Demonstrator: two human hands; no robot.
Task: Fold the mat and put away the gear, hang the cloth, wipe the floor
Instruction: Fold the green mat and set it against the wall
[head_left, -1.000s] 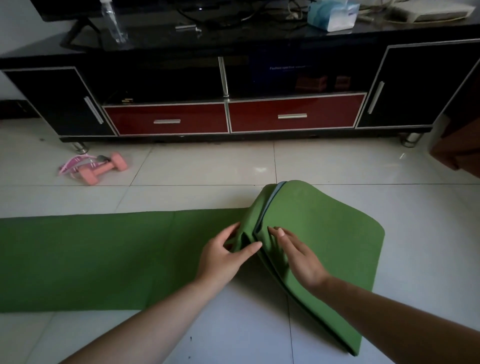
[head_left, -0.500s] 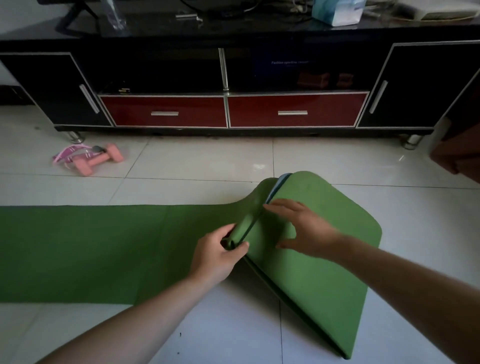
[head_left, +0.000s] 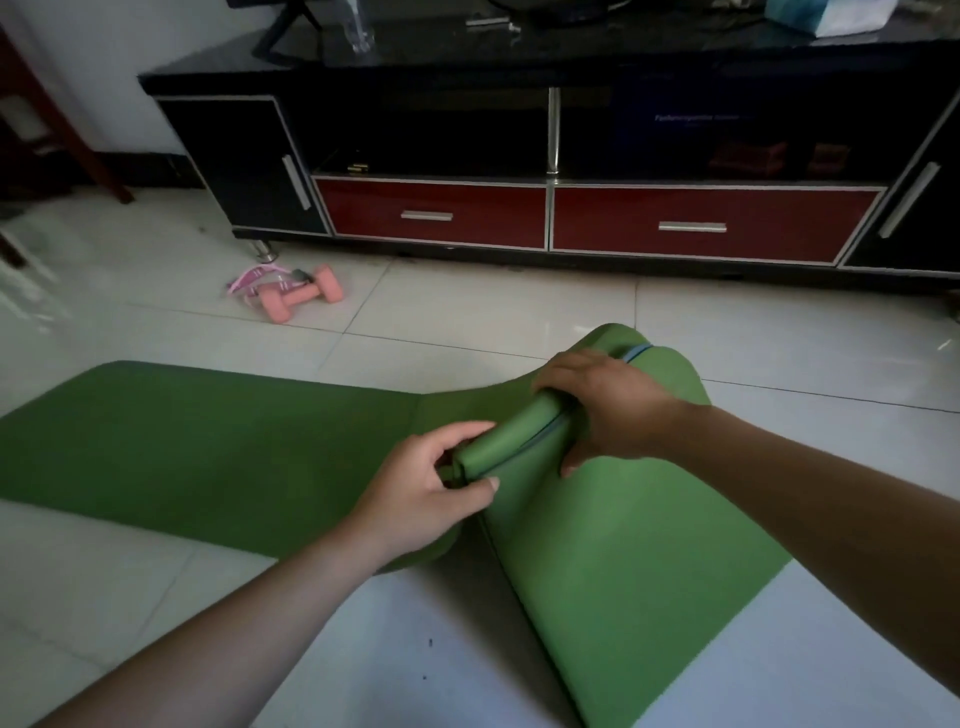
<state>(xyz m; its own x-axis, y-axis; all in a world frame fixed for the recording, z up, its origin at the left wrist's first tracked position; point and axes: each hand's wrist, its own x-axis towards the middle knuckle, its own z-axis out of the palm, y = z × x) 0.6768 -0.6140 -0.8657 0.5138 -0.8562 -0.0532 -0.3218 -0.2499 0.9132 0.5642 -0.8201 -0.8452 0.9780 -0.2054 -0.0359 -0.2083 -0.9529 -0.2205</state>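
A green mat (head_left: 208, 441) lies flat on the tiled floor at the left, with its right end turned over into a tight roll and a loose flap spreading toward me. My left hand (head_left: 421, 499) grips the near end of that roll, thumb and fingers curled round it. My right hand (head_left: 608, 410) grips the roll farther along, fingers over the top and thumb on the flap. A thin blue edge shows inside the roll. A pink dumbbell (head_left: 301, 301) lies beside a pink strap (head_left: 254, 278) on the floor at the back left.
A black TV cabinet (head_left: 519, 67) with two red drawers (head_left: 711, 226) runs along the back. A clear bottle (head_left: 358, 26) and a tissue box (head_left: 831, 13) stand on its top. Dark wooden furniture legs (head_left: 62, 130) rise at far left. Pale floor tiles (head_left: 467, 306) lie between mat and cabinet.
The mat's folded end has been curled into a tighter roll. My right hand moved from pressing the flap to gripping the roll's far part. The view has shifted to the left.
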